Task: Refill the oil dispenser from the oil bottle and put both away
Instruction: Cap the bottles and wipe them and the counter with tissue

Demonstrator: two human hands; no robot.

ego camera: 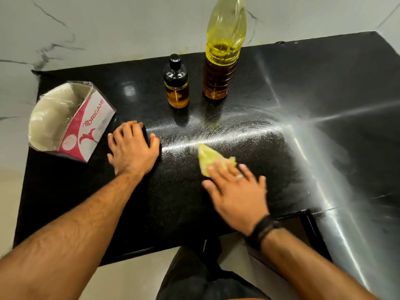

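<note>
A yellow-stained tissue (209, 158) is pressed flat against the black surface (173, 191) by the right hand (236, 191), whose fingers are laid out straight over it, with nothing clasped; this hand is blurred. The left hand (132, 146) is rested palm-down on the surface to the left of the tissue, fingers spread and relaxed, with nothing held. The oil dispenser (176, 83), capped in black and part-filled with amber oil, is stood upright toward the back of the surface, and the oil bottle (223, 53) is stood upright just to its right, close beside it, though whether they touch cannot be told. Streaky smears are seen on the surface in front of both. A torn-open pack of tissues (69, 120), printed in red and white, is laid at the left edge, well apart from the dispenser.
</note>
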